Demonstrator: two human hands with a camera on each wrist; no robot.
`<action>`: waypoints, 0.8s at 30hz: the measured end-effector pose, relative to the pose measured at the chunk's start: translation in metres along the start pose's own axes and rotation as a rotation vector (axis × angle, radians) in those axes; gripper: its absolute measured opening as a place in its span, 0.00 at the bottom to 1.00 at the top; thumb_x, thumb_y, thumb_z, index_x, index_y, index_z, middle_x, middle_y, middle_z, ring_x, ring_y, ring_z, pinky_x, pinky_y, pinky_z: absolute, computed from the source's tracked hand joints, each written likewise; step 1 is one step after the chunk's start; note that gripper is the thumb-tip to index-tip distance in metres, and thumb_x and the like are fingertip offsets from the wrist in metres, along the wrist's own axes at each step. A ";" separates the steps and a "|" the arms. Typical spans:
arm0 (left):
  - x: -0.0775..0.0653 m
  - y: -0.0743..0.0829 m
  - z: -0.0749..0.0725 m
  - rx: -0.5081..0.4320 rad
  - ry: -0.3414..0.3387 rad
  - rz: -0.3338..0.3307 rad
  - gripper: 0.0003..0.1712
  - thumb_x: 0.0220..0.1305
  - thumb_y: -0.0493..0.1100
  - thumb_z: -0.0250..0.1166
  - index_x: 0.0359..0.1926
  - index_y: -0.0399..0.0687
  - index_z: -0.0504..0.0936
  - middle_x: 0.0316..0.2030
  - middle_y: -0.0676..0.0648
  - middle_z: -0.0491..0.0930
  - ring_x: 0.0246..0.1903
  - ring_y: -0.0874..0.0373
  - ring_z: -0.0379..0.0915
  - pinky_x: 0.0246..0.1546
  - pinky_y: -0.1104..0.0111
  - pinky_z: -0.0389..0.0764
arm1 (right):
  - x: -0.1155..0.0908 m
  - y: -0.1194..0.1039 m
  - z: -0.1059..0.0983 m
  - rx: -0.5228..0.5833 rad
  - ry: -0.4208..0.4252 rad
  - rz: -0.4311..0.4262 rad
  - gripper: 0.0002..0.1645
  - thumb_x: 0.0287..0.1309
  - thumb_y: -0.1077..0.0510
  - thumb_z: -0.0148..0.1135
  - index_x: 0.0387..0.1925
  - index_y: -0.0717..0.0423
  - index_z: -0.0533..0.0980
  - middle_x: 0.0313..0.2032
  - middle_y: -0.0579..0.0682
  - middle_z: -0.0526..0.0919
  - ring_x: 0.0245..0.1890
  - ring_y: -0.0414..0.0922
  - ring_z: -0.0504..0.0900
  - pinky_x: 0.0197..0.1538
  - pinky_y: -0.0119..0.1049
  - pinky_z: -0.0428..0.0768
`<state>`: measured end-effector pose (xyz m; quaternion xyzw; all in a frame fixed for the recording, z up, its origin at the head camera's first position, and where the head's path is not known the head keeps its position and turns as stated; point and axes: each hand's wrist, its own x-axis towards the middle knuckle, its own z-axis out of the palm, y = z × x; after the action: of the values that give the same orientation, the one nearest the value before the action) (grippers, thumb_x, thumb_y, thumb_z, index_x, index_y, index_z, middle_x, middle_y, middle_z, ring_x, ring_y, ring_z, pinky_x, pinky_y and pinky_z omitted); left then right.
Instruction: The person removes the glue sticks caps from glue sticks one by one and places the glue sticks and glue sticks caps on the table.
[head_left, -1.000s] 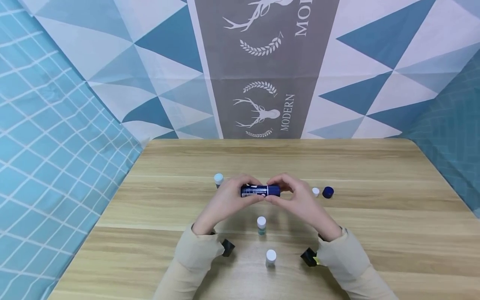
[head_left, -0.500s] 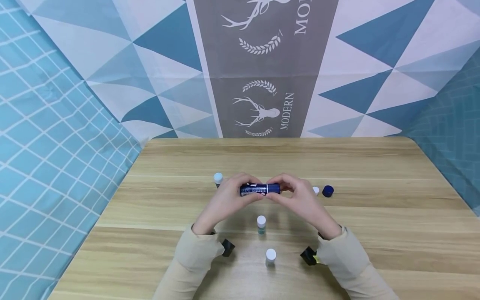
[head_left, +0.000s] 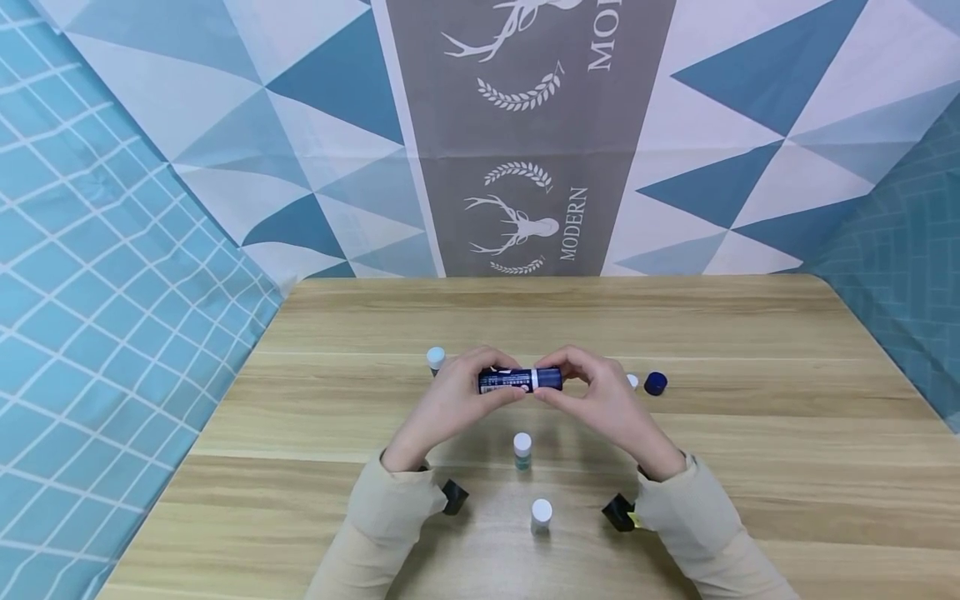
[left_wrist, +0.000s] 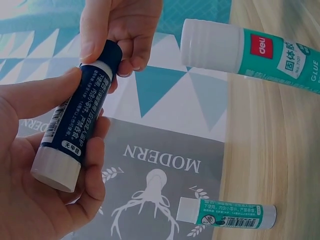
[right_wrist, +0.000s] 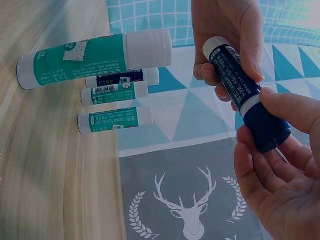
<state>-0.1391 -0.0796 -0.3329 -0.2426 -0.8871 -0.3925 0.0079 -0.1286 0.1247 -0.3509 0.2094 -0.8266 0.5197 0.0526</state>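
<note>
A: What do the hands have between them?

B: A slim, cylindrical dark blue glue stick with a printed label, held up above the pale wood-grain table and lying nearly level from side to side in the head view

A: How does the left hand grip it?

B: Narrowly, thumb on one side of the body and fingers curled round the other; the round white base sits at the end by the palm

A: And the right hand?

B: Narrow as well, thumb and fingers pinching the smooth dark blue cap. A white band shows between cap and body, and I cannot tell how tightly the cap sits. The two thumb tips are just beside each other

A: What stands around?

B: Between the forearms, a small teal-labelled stick with a white cap stands upright, and a second white-capped stick stands nearer the person. A third white-topped stick is partly hidden by the left hand. Past the right hand is a short, round dark blue piece

A: The sleeves?

B: Beige sleeves, with a black block at each wrist
</note>
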 end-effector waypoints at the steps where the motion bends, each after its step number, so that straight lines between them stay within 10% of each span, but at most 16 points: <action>1: 0.000 0.000 0.000 -0.001 0.000 -0.002 0.12 0.51 0.49 0.68 0.38 0.55 0.81 0.35 0.58 0.78 0.30 0.65 0.71 0.30 0.71 0.72 | 0.000 0.000 0.000 -0.001 0.001 -0.006 0.14 0.48 0.54 0.68 0.39 0.48 0.77 0.34 0.42 0.81 0.33 0.39 0.78 0.45 0.45 0.75; 24: -0.001 -0.003 -0.004 -0.047 -0.030 -0.056 0.11 0.53 0.46 0.67 0.39 0.55 0.77 0.34 0.56 0.79 0.32 0.63 0.72 0.35 0.69 0.74 | -0.002 -0.001 -0.006 -0.053 0.036 -0.030 0.16 0.47 0.56 0.68 0.40 0.48 0.76 0.35 0.39 0.81 0.34 0.37 0.77 0.48 0.46 0.74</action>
<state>-0.1402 -0.0841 -0.3326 -0.2235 -0.8843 -0.4094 -0.0222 -0.1277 0.1300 -0.3483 0.2106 -0.8359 0.5005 0.0808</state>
